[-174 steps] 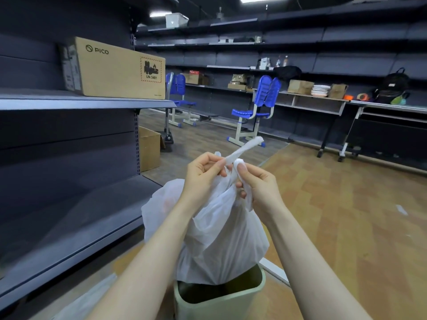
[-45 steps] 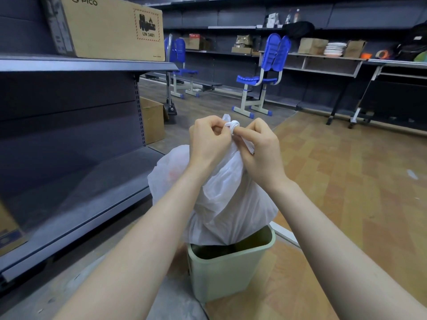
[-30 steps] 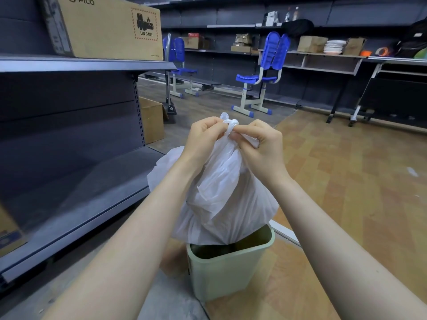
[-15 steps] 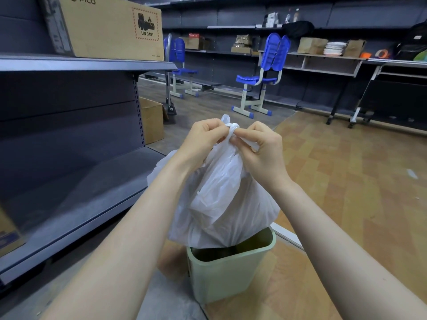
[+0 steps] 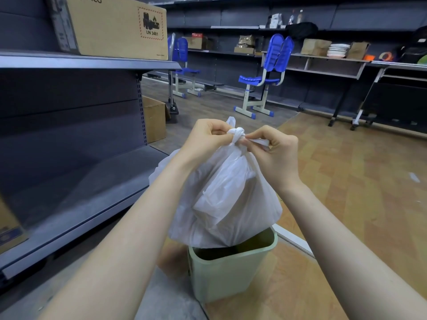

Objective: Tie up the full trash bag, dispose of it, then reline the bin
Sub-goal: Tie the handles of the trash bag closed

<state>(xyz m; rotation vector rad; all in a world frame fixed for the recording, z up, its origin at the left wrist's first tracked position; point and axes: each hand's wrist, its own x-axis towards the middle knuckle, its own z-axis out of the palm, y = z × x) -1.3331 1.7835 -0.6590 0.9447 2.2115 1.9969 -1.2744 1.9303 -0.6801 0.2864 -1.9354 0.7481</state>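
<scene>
A full white plastic trash bag (image 5: pixel 226 199) hangs above a pale green bin (image 5: pixel 231 271), its bottom just over the rim. A knot (image 5: pixel 238 135) is at the bag's top. My left hand (image 5: pixel 205 139) pinches one end of the bag's neck on the knot's left. My right hand (image 5: pixel 275 153) pinches the other end on the knot's right. The bin's inside looks dark and without a liner.
Grey metal shelving (image 5: pixel 80 158) runs along the left, with a large cardboard box (image 5: pixel 111 26) on its upper shelf. A smaller box (image 5: pixel 153 121) stands on the floor beyond. Blue chairs (image 5: pixel 265 75) and wall shelves stand farther back. Wooden floor (image 5: pixel 358 181) stretches right.
The loose ends have been drawn into a tight knot at the bag's top. My hands have moved slightly apart, pulling the ends sideways. The bag stays above the bin.
</scene>
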